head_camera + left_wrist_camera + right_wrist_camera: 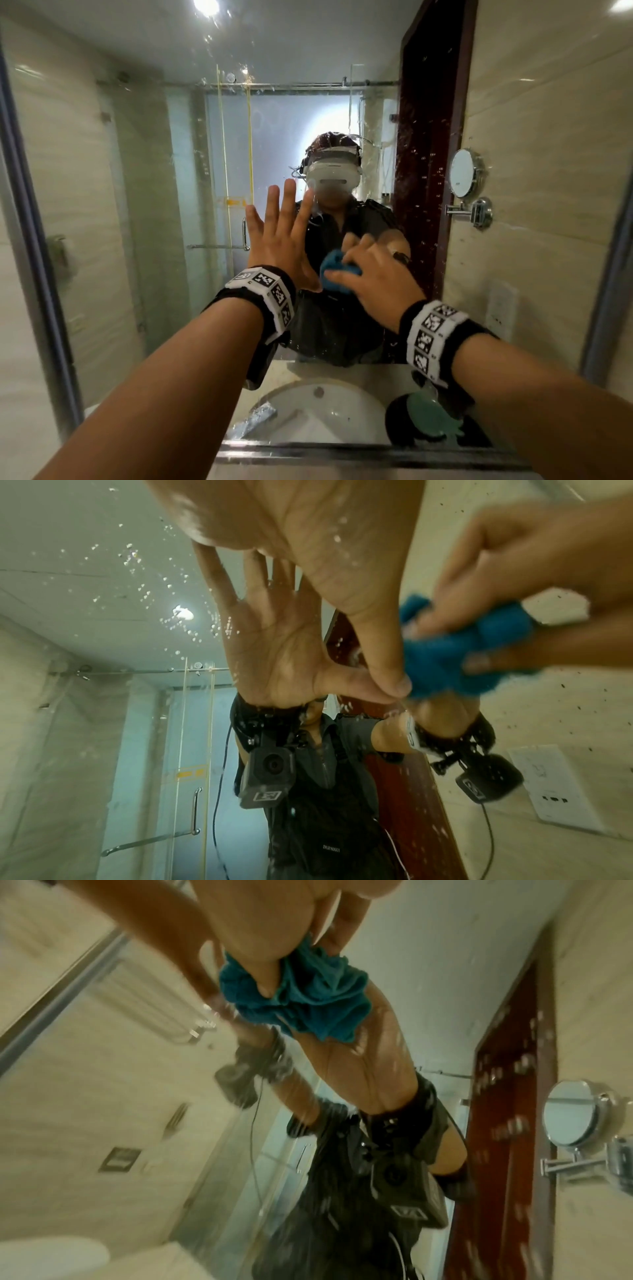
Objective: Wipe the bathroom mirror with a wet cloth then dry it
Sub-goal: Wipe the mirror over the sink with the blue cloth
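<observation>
The large bathroom mirror (137,171) fills the head view, and water drops speckle its upper and right parts. My left hand (277,236) lies flat against the glass with its fingers straight and spread, holding nothing. Just to its right, my right hand (376,274) grips a bunched blue cloth (337,270) and presses it on the glass. The left wrist view shows the left hand (308,547) meeting its own reflection, with the blue cloth (462,653) beside the thumb. In the right wrist view, which is blurred, the right hand (274,934) curls round the cloth (308,1001).
A chrome frame (342,452) runs along the mirror's lower edge. Reflected in the glass are a white sink basin (318,414), a green dish-like thing (428,414), a round wall mirror on an arm (466,178), a dark red door and a glass shower screen.
</observation>
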### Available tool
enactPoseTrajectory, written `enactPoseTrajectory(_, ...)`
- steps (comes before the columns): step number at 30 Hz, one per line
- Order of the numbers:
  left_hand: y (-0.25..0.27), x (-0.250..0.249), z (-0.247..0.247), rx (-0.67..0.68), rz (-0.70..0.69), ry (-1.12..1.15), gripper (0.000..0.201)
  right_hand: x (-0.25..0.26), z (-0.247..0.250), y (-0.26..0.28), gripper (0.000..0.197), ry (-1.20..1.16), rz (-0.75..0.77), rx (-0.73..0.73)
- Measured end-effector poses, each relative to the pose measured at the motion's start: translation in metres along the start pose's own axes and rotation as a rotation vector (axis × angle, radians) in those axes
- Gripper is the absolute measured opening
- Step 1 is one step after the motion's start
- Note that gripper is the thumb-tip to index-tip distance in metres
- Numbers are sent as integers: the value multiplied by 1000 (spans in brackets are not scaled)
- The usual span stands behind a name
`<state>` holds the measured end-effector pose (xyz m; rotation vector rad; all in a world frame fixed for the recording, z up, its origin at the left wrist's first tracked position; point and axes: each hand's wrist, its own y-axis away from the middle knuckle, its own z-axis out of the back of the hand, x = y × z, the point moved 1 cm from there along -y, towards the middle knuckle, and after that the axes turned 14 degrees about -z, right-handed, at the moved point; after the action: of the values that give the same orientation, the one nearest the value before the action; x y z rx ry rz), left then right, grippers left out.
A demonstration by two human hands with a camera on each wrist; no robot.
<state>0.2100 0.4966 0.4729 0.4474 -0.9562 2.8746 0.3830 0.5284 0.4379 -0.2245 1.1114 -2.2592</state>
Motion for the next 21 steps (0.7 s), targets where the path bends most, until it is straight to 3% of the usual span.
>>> enactPoseTrajectory(2, 4, -2, -5, 14, -3, 5, 152, -4, -18, 17, 28, 95, 185, 19)
enactPoseTrajectory(3, 6, -3, -7, 20, -3, 6, 151, -5, -21, 17, 28, 85, 196, 46)
enactPoseTrajectory(5, 9, -4, -9, 22, -5, 7, 150, -8, -11, 6, 28, 23, 97, 48)
enactPoseTrajectory(9, 16, -8, -12, 6, -10, 5, 145, -21, 27, -26, 41, -91, -212, -218)
enactPoseTrajectory(11, 21, -9, -18, -2, -21, 10, 141, -24, 40, -37, 45, -166, -325, -260)
enactPoseTrajectory(13, 27, -12, -26, 6, -30, -7, 140, -19, 39, -39, 45, -130, -358, -287)
enactPoseTrajectory(15, 34, -16, -35, 18, -34, -6, 142, -14, 23, -31, 53, -43, -315, -287)
enactPoseTrajectory(18, 43, -23, -47, 18, -42, 6, 139, -15, -10, -8, 73, 35, -129, -260)
enactPoseTrajectory(21, 53, -29, -62, -12, -43, 18, 132, -7, -40, 28, 68, 125, 76, -184)
